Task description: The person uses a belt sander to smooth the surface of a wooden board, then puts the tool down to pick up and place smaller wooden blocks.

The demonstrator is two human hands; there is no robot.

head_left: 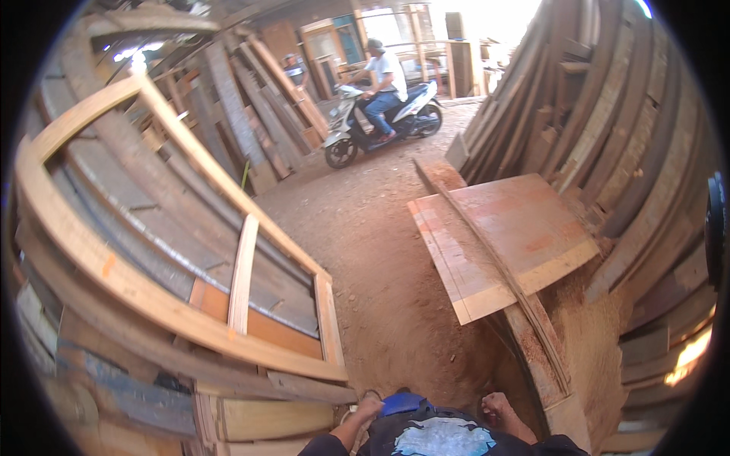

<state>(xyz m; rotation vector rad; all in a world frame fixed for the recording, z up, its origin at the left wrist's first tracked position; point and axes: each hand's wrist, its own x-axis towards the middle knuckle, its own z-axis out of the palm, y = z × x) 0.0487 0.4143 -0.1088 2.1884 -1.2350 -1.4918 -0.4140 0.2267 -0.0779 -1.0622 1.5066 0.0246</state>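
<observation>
At the lower edge, my left hand (369,407) hangs by my body, fingers curled in, with no held thing showing. It is nearest to the bottom corner of a pale wooden frame (245,273), which leans at the left with one crossbar. My right hand (498,410) is closed in a loose fist on the other side of my body, and nothing shows in it. To its right, a long narrow wooden strip (487,254) lies over a dusty board (532,220) and along a beam (536,349). Neither hand touches these pieces.
A dirt path (380,251) runs ahead between the wood stacks. A person in a white shirt (388,72) sits on a motor scooter (403,114) across it. Another person (294,70) is farther back. Tall planks (608,114) lean at the right, more planks (243,106) at the left.
</observation>
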